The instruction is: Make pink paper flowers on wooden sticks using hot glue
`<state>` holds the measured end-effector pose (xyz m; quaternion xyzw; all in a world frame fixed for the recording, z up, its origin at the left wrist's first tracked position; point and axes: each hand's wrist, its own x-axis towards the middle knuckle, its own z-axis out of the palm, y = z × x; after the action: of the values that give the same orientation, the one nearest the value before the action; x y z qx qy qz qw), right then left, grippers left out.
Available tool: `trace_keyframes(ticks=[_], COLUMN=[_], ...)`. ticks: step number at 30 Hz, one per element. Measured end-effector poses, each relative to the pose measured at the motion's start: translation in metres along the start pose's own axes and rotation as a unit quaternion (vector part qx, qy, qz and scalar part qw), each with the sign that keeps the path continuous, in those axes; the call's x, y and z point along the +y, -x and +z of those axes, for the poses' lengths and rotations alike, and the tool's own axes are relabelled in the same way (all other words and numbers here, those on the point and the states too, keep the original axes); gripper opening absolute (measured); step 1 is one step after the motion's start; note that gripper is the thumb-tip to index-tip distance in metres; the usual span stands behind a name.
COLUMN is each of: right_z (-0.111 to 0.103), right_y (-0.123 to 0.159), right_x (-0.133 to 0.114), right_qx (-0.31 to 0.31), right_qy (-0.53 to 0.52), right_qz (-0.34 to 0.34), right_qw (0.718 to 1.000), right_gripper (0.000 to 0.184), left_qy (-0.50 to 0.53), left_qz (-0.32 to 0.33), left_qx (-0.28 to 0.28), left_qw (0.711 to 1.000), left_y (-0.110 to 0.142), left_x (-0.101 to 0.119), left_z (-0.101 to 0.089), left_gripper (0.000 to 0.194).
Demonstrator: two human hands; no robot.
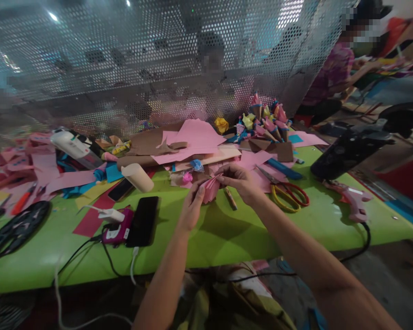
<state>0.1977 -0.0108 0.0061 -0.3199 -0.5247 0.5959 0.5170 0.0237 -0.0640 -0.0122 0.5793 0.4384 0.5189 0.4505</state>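
Note:
Pleated pink paper is held up over the green table, its folds fanning downward. My left hand grips its left side between thumb and fingers. The fingertips of my right hand pinch its upper right edge. Just below my right hand lies a small brown stick-like piece, perhaps a rolled paper or pencil. Scissors with one yellow and one red handle rest to the right of that hand. Behind my hands are a shiny blue scrap and a bright pink scrap.
Pink sheets and brown paper pile at the back, beside finished paper flowers. Phone, power adapter and cables lie left. A glue gun and dark tumbler stand right. Another person sits beyond the perforated metal panel.

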Motion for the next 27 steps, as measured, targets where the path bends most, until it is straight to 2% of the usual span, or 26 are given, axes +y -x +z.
trace_keyframes(ticks=[4, 6, 8, 11, 14, 16, 18, 20, 22, 25, 27], right_z=[-0.005, -0.01, -0.016, -0.022, -0.026, -0.027, -0.027, -0.027, -0.027, -0.026, -0.023], right_y=[-0.001, -0.003, -0.006, -0.008, -0.009, -0.009, -0.008, -0.008, -0.007, -0.006, -0.004], right_x=[-0.002, -0.004, -0.005, -0.009, -0.012, -0.014, -0.016, -0.017, -0.017, -0.017, -0.016], right_qx=[0.004, 0.03, 0.057, 0.082, 0.09, 0.085, 0.082, 0.08, 0.079, 0.077, 0.072], right_qy=[0.011, 0.004, -0.002, -0.003, 0.002, 0.01, 0.026, 0.049, 0.066, 0.084, 0.099], right_qz=[-0.01, -0.025, -0.043, -0.063, -0.063, -0.061, -0.065, -0.071, -0.079, -0.087, -0.091], right_qw=[1.0, 0.999, 0.997, 0.995, 0.994, 0.994, 0.994, 0.993, 0.992, 0.99, 0.988], right_gripper=[0.034, 0.033, 0.031, 0.029, 0.026, 0.025, 0.023, 0.022, 0.02, 0.018, 0.017], left_qy=[-0.018, -0.082, -0.193, -0.396, -0.531, -0.569, -0.584, -0.572, -0.514, -0.374, -0.311], left_qz=[0.002, 0.007, 0.0, -0.032, -0.069, -0.082, -0.09, -0.085, -0.061, -0.019, -0.006], left_qx=[0.019, 0.043, 0.046, -0.007, -0.058, -0.079, -0.086, -0.071, -0.037, 0.014, 0.023], left_qw=[1.0, 0.996, 0.98, 0.917, 0.843, 0.814, 0.802, 0.812, 0.854, 0.927, 0.95], left_y=[-0.003, -0.005, -0.007, -0.008, -0.008, -0.008, -0.008, -0.01, -0.011, -0.013, -0.013], left_x=[-0.002, -0.002, -0.002, -0.002, -0.002, -0.003, -0.005, -0.009, -0.013, -0.019, -0.022], left_z=[-0.006, -0.011, -0.015, -0.016, -0.01, -0.006, -0.005, -0.008, -0.013, -0.018, -0.019], left_gripper=[0.049, 0.047, 0.045, 0.052, 0.066, 0.06, 0.045, 0.036, 0.035, 0.039, 0.04])
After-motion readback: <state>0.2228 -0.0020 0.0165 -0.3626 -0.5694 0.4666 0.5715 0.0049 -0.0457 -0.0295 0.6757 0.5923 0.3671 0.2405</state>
